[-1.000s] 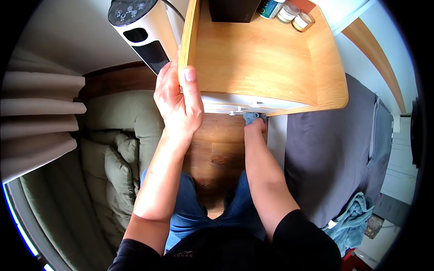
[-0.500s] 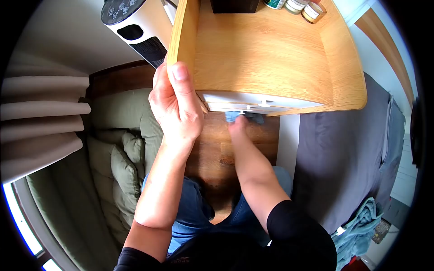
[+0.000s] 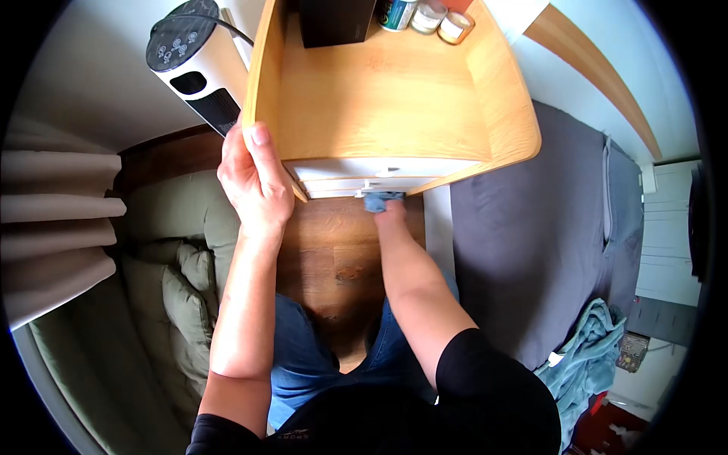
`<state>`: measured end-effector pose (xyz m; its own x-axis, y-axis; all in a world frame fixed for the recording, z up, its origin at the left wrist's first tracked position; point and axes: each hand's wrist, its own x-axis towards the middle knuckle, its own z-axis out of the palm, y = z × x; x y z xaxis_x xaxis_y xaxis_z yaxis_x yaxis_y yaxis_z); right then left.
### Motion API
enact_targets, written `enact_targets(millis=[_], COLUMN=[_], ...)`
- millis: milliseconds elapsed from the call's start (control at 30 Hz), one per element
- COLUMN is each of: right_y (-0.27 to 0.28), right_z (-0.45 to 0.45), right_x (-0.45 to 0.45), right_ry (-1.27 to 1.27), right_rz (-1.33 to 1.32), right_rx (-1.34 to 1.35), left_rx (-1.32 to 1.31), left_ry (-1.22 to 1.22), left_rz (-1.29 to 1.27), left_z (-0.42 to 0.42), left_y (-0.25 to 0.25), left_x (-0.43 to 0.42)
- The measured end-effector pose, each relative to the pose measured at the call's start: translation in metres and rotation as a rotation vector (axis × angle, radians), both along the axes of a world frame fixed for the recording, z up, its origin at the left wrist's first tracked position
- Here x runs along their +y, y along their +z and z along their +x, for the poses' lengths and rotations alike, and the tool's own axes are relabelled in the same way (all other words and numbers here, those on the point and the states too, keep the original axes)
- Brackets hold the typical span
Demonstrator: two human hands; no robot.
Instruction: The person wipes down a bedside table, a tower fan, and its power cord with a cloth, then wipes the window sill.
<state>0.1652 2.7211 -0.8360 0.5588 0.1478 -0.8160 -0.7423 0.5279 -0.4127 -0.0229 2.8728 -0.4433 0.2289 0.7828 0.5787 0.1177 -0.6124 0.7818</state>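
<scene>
Here we are at the cabinet [image 3: 379,106], its wooden top spreading across twelve o'clock, and the left hand [image 3: 258,182] is gripping its side panel at ten o'clock. Those left fingers are closing around the panel's edge, the thumb lying along the near side while the others are wrapping the outer face.

Now down to the drawers [image 3: 326,186]! The right hand [image 3: 390,210] is reaching in just past twelve o'clock, close to the middle of the view, pressing on a blue cloth [image 3: 375,202]. The cloth is bunching at the foot of the drawer fronts, right beside the lowest white knob [image 3: 359,193]. The right fingers are touching the cloth, but it is partly hiding them, so I cannot tell how far they are closing.

Up on the cabinet, a black box [image 3: 334,21] is standing at twelve o'clock, with a green-and-white can [image 3: 396,14] and two jars [image 3: 428,17] lining up toward one. A white heater [image 3: 208,72] is standing between ten and eleven, just beyond the left hand. The green sofa [image 3: 171,220] is filling nine to eight o'clock, the grey bed [image 3: 523,227] is stretching out at three, and a teal blanket [image 3: 588,353] is hanging in folds at four.
</scene>
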Motion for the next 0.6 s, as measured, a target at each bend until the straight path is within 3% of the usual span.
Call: enact_targets(millis=[233, 267, 300, 333, 367, 400, 433, 467, 600], right_y=[0.151, 0.172, 0.136, 0.175, 0.218, 0.206, 0.192, 0.243, 0.339], right_z=[0.028, 0.026, 0.048, 0.038, 0.016, 0.013, 0.018, -0.008, -0.033], right_x=[-0.032, -0.037, -0.041, -0.042, -0.038, -0.039, -0.06, -0.058, -0.077], right_ry=[0.231, 0.243, 0.244, 0.201, 0.167, 0.135, 0.256, 0.089, 0.084], right_rz=[0.129, 0.187, 0.436, 0.561, 0.284, -0.14, -0.131, -0.21, -0.302], right_rx=[0.032, 0.058, 0.327, 0.379, 0.071, -0.248, -0.441, -0.518, -0.969], left_rx=[-0.002, -0.019, 0.012, 0.043, 0.079, 0.049, 0.07, 0.096, 0.064], left_ry=[-0.042, -0.033, -0.046, -0.05, -0.061, -0.072, -0.088, -0.092, -0.105], left_rz=[0.056, 0.071, 0.056, 0.043, 0.096, 0.109, 0.064, 0.017, 0.094], left_z=[-0.001, -0.001, -0.003, -0.006, -0.009, -0.009, -0.011, -0.013, -0.015], left_y=[0.001, 0.0, 0.002, 0.004, 0.006, 0.004, 0.006, 0.008, 0.009], left_x=[0.004, 0.003, 0.003, 0.003, 0.006, 0.006, 0.005, 0.006, 0.011])
